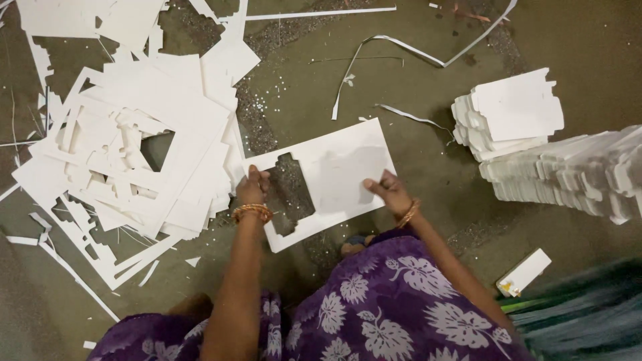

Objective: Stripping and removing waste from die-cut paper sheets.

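White card sheet (334,175), purple white-leaf-print dress (394,301), orange-gold bangles (252,212), grey floor (428,160)

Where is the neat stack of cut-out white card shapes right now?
In the head view, the stack of cut-out shapes sits on the floor at upper right, beyond the right hand, beside a longer row of shapes.

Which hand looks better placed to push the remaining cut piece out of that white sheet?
Probably the right hand: it rests on the white sheet's uncut part, while the left hand grips the frame beside the hole.
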